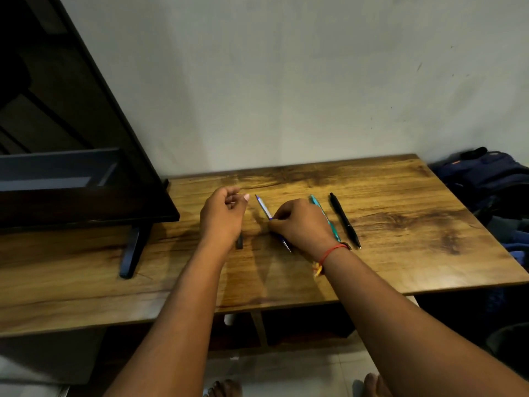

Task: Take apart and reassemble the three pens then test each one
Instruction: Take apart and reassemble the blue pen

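Note:
Three pens lie side by side on the wooden table (pixel 400 253). My right hand (pixel 300 224) is closed on the middle of the white and blue pen (pixel 264 208), whose tip shows below the hand. The teal pen (pixel 317 204) lies partly under the right wrist. To its right the black pen (pixel 345 220) lies free. My left hand (pixel 223 216) hovers left of the white and blue pen with fingers curled; I cannot tell whether it holds anything. A small dark part (pixel 239 242) rests on the table beneath the left wrist.
A dark flat screen (pixel 71 138) on a black foot (pixel 130 253) fills the left side of the table. A blue backpack (pixel 486 179) sits off the table's right edge. The wall runs right behind the table. Bare feet show on the tiled floor below.

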